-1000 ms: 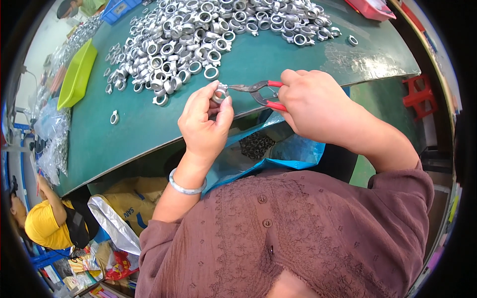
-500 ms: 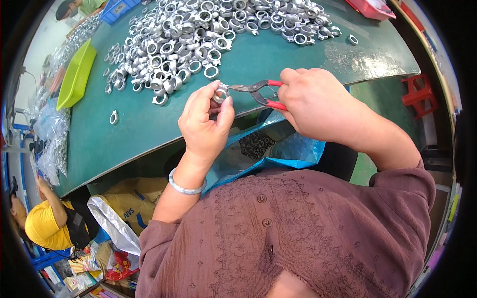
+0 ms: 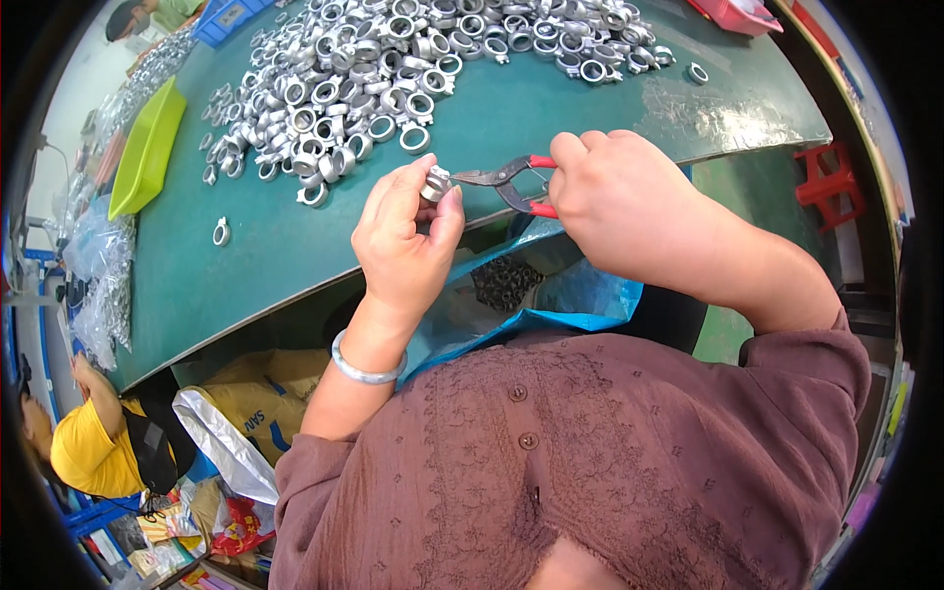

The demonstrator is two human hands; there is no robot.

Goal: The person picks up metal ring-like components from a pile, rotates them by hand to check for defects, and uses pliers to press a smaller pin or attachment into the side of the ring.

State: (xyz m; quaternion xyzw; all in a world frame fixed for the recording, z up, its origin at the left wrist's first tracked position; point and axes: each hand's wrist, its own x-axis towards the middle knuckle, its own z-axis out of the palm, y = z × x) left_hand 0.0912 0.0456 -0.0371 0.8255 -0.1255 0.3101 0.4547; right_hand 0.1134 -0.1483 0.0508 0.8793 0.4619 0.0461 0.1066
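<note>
Between thumb and fingers, my left hand [image 3: 405, 221] pinches a small silver metal ring [image 3: 437, 184] with a lug on its rim. My right hand [image 3: 612, 192] is closed round the red handles of a pair of cutting pliers [image 3: 506, 182]. The dark, pointed jaws reach left to the ring's lug; whether they touch it I cannot tell. Both hands are above the near edge of the green table [image 3: 285, 246]. A large heap of similar rings [image 3: 364, 84] covers the table's far side.
Under the table edge is an open blue bag [image 3: 580, 305] with dark small parts [image 3: 506, 283] inside. A lime-green tray [image 3: 147, 147] stands at the left, a pink bin [image 3: 737, 15] at the far right. A red stool [image 3: 829, 185] is beyond the table; a person in yellow [image 3: 93, 447] works at left.
The ring has turned in my left fingers, so its opening faces the view less. The pliers have shifted slightly left and down, and their handles are a little closer together.
</note>
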